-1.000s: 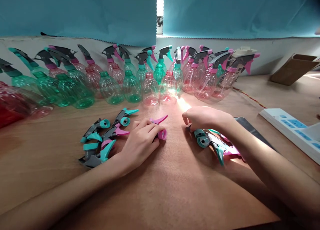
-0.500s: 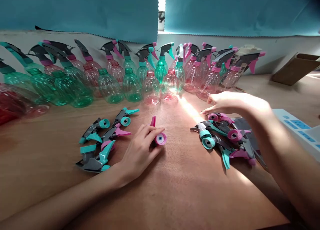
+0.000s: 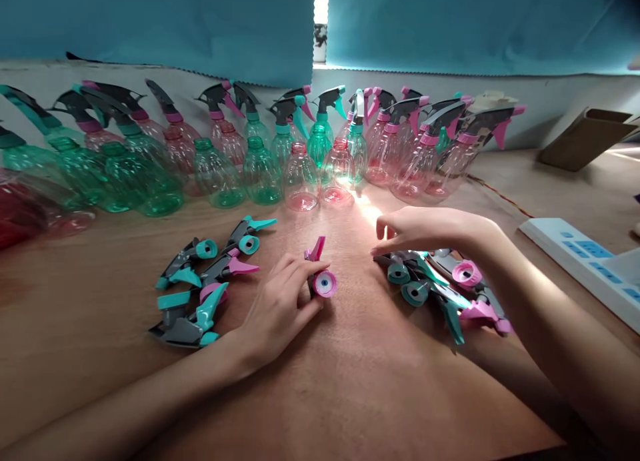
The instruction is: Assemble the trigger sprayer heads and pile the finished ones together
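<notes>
In the head view, our left hand (image 3: 277, 301) grips a pink spray trigger head (image 3: 320, 274) on the table (image 3: 350, 381), its collar facing us and its long axis running away toward the bottles (image 3: 300, 177). Our right hand (image 3: 425, 231) hovers half-open, fingertips down over the right pile of trigger heads (image 3: 440, 287), holding nothing; the pink one lies just left of it.

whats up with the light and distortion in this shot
Head view: daylight through the curtain gap throws a bright streak on the table, glaring by the right hand; the left hand and left bottles sit dimmer; the wide lens stretches the edge bottles and blurs the corners.
</notes>
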Motion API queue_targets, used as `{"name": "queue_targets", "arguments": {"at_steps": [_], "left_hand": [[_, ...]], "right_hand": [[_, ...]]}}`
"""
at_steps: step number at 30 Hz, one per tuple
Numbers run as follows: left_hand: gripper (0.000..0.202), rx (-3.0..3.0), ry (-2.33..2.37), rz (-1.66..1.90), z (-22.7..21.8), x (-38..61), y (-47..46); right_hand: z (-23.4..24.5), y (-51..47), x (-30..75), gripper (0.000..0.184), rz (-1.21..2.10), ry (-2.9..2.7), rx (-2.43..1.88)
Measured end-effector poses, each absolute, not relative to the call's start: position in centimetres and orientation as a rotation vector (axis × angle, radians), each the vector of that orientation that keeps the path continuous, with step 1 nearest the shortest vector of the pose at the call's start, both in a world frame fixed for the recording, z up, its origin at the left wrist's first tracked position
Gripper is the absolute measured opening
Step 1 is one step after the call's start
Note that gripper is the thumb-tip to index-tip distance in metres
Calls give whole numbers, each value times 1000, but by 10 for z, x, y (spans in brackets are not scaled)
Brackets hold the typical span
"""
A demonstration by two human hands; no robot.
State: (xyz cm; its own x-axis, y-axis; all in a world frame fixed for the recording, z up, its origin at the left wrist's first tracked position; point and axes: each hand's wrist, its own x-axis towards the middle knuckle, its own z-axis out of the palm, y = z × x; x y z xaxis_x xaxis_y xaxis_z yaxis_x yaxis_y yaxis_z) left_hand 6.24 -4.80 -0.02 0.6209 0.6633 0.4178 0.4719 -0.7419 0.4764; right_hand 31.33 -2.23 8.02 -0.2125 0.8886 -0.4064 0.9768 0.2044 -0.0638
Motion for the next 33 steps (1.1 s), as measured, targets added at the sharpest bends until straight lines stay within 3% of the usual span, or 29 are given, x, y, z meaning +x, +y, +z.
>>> {"name": "queue_targets", "arguments": {"at_steps": [4,12,22,33], "left_hand": [[29,2482,873,853,1,63,-49],[31,2416,963,813,2,62,-50],[28,2409,875,794,0,63,-48],[24,2339,937,781,2,65,-48]], "right_hand": [[90,-38,301,49,-478,2293,1711],[100,-57,275,37,-606,2548,1596],[75,-13,317,44,-266,2254,1903],[61,-2,323,37,-482,2164,1814]]}}
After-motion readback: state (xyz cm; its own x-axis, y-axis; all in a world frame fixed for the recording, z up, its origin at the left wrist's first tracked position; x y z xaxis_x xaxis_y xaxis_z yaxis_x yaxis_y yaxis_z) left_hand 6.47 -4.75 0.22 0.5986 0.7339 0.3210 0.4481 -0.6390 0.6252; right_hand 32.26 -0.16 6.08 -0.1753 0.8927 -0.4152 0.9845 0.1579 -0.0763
